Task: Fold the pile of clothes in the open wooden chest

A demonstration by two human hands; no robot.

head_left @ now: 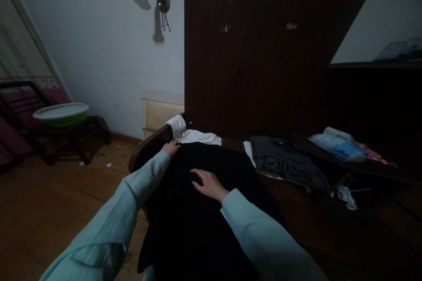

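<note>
A person wears a pale blue-green, long-sleeved fabric top, its soft left sleeve (147, 189) marked by fine lengthwise lines, bunched creases along the forearm and a deep, shadowed fold toward the elbow, with a narrow cuff ending at the wrist above a bare left hand (171, 148). The matching right sleeve (260, 230) looks smoother in the dim light, widening toward the elbow and shading to a darker grey-blue along its lower part, its loose, straight-edged cuff standing away from the wrist of a bare right hand (211, 185) with slender fingers (198, 172).
</note>
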